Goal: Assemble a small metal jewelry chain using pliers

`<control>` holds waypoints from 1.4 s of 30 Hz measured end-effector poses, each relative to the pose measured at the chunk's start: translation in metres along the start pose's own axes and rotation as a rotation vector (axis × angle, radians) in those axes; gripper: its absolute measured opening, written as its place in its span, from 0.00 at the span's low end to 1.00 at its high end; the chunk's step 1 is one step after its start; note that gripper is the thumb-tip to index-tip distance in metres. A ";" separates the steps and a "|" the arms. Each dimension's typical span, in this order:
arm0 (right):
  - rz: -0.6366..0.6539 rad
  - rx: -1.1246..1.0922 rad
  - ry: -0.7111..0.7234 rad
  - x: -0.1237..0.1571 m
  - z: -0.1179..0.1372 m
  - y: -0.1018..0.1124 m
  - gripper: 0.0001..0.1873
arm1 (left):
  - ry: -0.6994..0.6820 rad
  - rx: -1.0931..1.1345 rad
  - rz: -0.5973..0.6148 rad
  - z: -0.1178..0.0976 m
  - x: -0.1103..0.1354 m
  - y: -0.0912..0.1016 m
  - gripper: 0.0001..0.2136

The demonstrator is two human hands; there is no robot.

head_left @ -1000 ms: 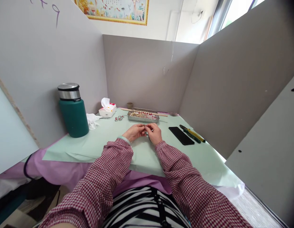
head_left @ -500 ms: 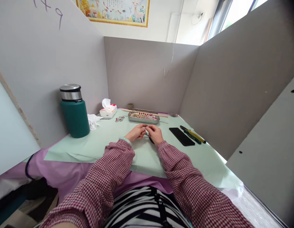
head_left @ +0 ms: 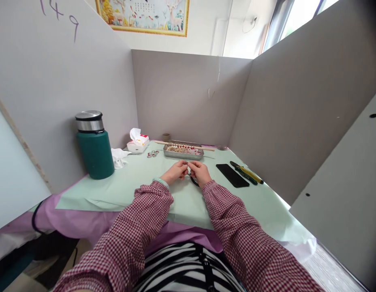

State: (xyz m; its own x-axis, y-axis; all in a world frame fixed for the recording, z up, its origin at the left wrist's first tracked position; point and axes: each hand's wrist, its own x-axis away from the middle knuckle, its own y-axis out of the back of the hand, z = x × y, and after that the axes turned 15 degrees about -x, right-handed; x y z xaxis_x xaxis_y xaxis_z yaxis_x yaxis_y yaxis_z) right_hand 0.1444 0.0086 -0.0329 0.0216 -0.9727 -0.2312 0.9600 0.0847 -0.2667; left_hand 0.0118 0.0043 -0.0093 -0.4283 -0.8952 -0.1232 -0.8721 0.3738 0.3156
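My left hand (head_left: 175, 172) and my right hand (head_left: 200, 172) meet fingertip to fingertip over the green mat (head_left: 130, 182). Both pinch a tiny object between them that is too small to name. A dark loop, perhaps a cord or a tool handle (head_left: 193, 180), hangs under my right hand. Just beyond the hands stands a metal tray (head_left: 183, 151) of small beads, with a wooden stick (head_left: 188, 145) strung with red beads lying across it.
A green flask (head_left: 94, 145) stands at the left by the partition. A tissue pack (head_left: 137, 142), crumpled tissue (head_left: 118, 156) and small rings (head_left: 152, 153) lie behind. A black phone (head_left: 232, 175) and pliers (head_left: 246, 172) lie to the right. Grey partitions wall three sides.
The hands have stayed together at the same spot, with only slight finger shifts. The camera has tilted a little.
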 end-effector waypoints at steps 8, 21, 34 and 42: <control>-0.001 -0.046 0.006 0.002 0.002 -0.002 0.11 | 0.055 -0.091 -0.024 0.007 -0.005 0.003 0.11; 0.086 -0.004 -0.059 0.000 0.005 0.008 0.11 | 0.008 0.005 0.080 -0.001 0.004 0.005 0.11; -0.126 0.571 0.231 0.004 0.000 0.014 0.15 | 0.024 0.083 -0.069 0.004 -0.004 0.011 0.06; -0.147 0.885 0.190 0.012 -0.005 0.011 0.12 | 0.052 0.084 -0.085 0.002 -0.003 0.011 0.08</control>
State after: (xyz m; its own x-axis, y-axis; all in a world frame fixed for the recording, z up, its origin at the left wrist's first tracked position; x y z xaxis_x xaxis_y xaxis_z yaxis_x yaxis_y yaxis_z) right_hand 0.1533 -0.0015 -0.0434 -0.0885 -0.9021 -0.4223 0.8146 -0.3095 0.4906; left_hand 0.0027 0.0122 -0.0073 -0.3410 -0.9351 -0.0965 -0.9225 0.3131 0.2259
